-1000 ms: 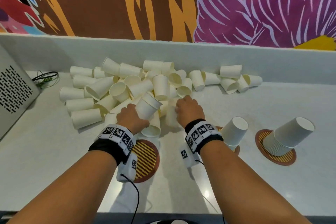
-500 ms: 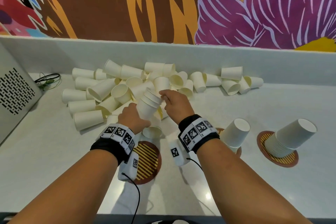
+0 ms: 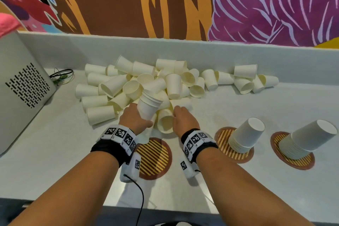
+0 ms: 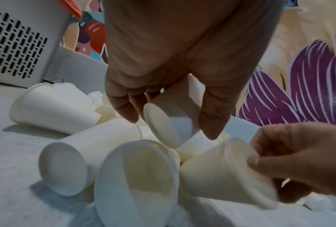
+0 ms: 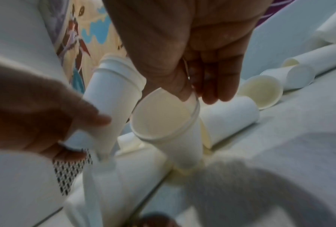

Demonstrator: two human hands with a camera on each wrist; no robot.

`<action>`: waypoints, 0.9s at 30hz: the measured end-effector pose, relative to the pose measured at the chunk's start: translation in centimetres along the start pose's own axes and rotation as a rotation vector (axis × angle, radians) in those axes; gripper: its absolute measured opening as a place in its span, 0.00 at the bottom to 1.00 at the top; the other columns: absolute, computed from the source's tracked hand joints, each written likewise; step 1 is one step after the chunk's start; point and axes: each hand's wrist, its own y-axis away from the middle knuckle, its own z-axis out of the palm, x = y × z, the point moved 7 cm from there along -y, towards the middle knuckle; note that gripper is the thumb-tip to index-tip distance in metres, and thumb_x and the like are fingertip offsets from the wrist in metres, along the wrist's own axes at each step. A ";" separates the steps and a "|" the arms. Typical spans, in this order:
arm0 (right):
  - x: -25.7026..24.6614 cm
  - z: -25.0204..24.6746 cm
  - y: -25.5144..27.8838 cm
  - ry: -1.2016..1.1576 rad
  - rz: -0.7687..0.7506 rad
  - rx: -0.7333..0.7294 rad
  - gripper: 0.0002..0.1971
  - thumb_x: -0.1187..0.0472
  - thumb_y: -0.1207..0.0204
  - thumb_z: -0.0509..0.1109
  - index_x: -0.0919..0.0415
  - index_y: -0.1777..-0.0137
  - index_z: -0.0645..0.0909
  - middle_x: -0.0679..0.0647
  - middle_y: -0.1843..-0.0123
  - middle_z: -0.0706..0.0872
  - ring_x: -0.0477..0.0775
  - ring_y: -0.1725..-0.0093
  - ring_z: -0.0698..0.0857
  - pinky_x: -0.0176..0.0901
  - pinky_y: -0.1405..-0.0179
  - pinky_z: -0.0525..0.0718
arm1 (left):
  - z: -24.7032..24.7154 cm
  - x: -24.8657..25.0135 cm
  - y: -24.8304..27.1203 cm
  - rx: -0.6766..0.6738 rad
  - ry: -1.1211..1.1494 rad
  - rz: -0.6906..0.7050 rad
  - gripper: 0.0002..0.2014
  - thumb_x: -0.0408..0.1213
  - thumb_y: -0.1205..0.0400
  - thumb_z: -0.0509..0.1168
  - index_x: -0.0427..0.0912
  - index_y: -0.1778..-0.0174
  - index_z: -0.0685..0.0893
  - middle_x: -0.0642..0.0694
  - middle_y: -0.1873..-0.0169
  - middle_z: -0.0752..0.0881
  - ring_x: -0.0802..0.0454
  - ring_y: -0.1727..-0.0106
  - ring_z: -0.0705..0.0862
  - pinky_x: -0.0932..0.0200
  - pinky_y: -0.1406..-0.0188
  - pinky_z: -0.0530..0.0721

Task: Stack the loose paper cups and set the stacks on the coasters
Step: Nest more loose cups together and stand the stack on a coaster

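Observation:
My left hand point(image 3: 144, 118) grips a short stack of nested white paper cups point(image 3: 149, 106), tilted, just above the near edge of the loose cup pile point(image 3: 117, 86). In the left wrist view the fingers and thumb of that hand point(image 4: 171, 122) wrap the stack point(image 4: 163, 122). My right hand point(image 3: 175, 115) pinches the rim of a single cup point(image 3: 165, 124) lying beside the stack; the right wrist view shows the pinch point(image 5: 196, 95) on that cup's rim point(image 5: 163, 121). One striped coaster point(image 3: 156, 159) lies bare near my left wrist.
Two more coasters on the right each carry an upside-down cup stack point(image 3: 245, 137) point(image 3: 308, 139). A grey perforated machine point(image 3: 23, 86) stands at the left with a cable point(image 3: 62, 75) behind it. A raised ledge point(image 3: 183, 49) backs the counter.
My right hand dropped a cup onto the stack in my left hand, then came down to the pile and took another cup by its rim. The left hand stayed nearly still.

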 end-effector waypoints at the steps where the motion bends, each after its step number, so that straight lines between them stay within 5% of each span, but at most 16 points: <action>1: 0.2 -0.9 -0.2 -0.016 0.015 0.038 0.06 0.66 0.21 0.59 0.63 0.46 0.73 0.61 0.47 0.78 0.64 0.51 0.82 0.49 0.58 0.77 | 0.1 0.0 0.0 -0.013 0.008 0.000 0.31 0.42 0.38 0.80 0.39 0.43 0.75 0.43 0.51 0.82 0.42 0.50 0.83 0.47 0.50 0.84; 5: 0.9 -3.7 -0.4 -0.059 0.063 0.124 0.07 0.68 0.24 0.62 0.62 0.47 0.75 0.60 0.47 0.77 0.63 0.51 0.81 0.50 0.52 0.80 | 0.6 0.4 -0.2 -0.035 0.019 0.025 0.32 0.47 0.45 0.77 0.41 0.47 0.77 0.43 0.55 0.84 0.43 0.55 0.84 0.48 0.56 0.85; 10: 1.3 -4.3 0.1 0.022 0.098 0.072 0.07 0.67 0.26 0.66 0.59 0.49 0.75 0.57 0.50 0.83 0.60 0.51 0.83 0.48 0.57 0.80 | 1.0 1.0 -0.1 -0.037 0.022 0.041 0.32 0.44 0.42 0.79 0.39 0.44 0.77 0.43 0.53 0.83 0.42 0.53 0.84 0.49 0.56 0.84; 15: 1.1 -4.3 0.3 0.043 0.063 0.072 0.06 0.69 0.26 0.65 0.62 0.50 0.77 0.59 0.46 0.77 0.64 0.52 0.82 0.49 0.57 0.79 | 1.9 0.8 -0.7 -0.059 0.016 0.048 0.37 0.56 0.55 0.70 0.41 0.51 0.78 0.44 0.59 0.85 0.45 0.58 0.85 0.48 0.59 0.87; 27: 0.4 -5.2 0.1 -0.033 0.056 0.040 0.15 0.72 0.27 0.60 0.61 0.41 0.72 0.60 0.49 0.83 0.65 0.50 0.83 0.52 0.55 0.81 | 1.1 0.5 -0.8 -0.021 -0.030 0.058 0.37 0.49 0.47 0.77 0.41 0.43 0.77 0.43 0.51 0.83 0.41 0.51 0.84 0.45 0.52 0.85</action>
